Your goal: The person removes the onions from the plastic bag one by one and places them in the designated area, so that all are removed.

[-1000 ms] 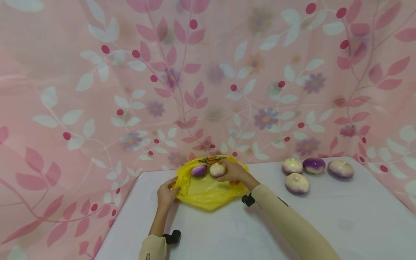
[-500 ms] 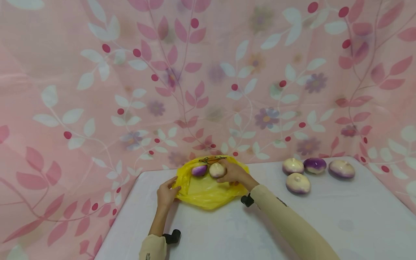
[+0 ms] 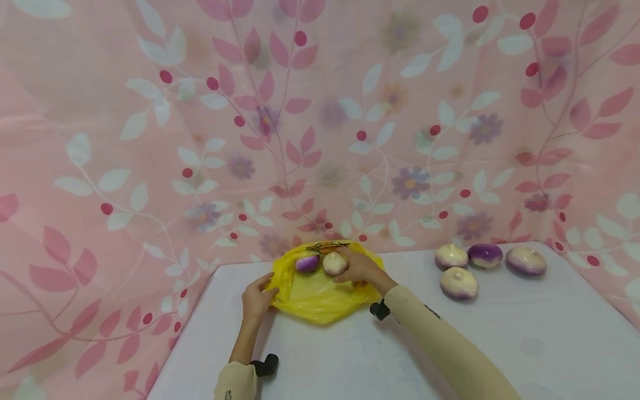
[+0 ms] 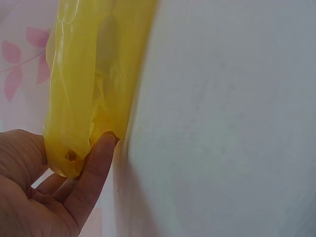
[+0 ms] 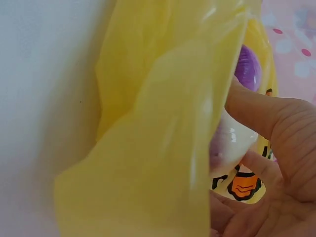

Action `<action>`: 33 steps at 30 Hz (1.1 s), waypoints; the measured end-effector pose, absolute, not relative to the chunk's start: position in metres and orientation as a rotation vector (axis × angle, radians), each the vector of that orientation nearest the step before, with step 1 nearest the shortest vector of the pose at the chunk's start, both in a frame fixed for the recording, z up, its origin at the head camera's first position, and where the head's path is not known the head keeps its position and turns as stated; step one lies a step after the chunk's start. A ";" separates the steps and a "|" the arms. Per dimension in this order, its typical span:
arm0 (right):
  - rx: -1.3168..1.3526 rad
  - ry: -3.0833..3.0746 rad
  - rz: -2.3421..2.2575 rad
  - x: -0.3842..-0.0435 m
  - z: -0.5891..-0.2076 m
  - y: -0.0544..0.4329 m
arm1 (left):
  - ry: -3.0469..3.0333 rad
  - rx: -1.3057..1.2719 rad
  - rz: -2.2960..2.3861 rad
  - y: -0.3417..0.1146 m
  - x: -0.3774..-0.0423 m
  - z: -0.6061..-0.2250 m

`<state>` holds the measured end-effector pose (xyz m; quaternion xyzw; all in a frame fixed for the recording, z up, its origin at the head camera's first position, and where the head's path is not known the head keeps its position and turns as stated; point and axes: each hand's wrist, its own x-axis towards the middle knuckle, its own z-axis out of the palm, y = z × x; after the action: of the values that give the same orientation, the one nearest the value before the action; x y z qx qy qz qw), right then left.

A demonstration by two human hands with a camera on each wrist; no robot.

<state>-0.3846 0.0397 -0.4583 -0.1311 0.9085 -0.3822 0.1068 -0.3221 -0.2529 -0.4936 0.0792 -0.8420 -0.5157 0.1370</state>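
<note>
A yellow plastic bag (image 3: pixel 320 305) lies with its mouth spread at the back middle of the table. My left hand (image 3: pixel 255 298) pinches its left edge between thumb and fingers; the left wrist view shows the thumb (image 4: pixel 98 160) over the film. Inside the bag my right hand (image 3: pixel 361 266) grips a white turnip (image 3: pixel 334 264), thumb on one side and fingers on the other. Another turnip (image 3: pixel 307 263), purple and white, sits in the bag to its left. In the right wrist view the bag's side hides part of the gripped turnip (image 5: pixel 234 140).
Several purple-and-white turnips, one of them a pale turnip (image 3: pixel 459 283) in front, stand at the back right of the white-covered table (image 3: pixel 350 361). A pink floral cloth (image 3: pixel 320 166) hangs behind the table's back edge.
Almost nothing differs: both hands, the bag and the turnips keep their places, and the head view shifts slightly.
</note>
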 end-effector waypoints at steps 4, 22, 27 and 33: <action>-0.375 2.691 -1.145 -0.385 -0.457 0.039 | -2.436 0.224 -1.476 -0.254 -0.323 -0.494; -0.402 2.711 -1.357 -0.384 -0.476 0.036 | -2.456 0.224 -1.425 -0.252 -0.322 -0.495; -0.375 2.704 -1.402 -0.386 -0.483 0.038 | -2.455 0.241 -1.427 -0.252 -0.323 -0.496; -0.347 2.668 -1.491 -0.386 -0.485 0.040 | -2.461 0.248 -1.432 -0.252 -0.323 -0.496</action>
<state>-0.3864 0.0397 -0.4855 -0.1129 0.8668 -0.4845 0.0328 -0.3227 -0.2516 -0.4961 0.0858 -0.8525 -0.4959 0.1412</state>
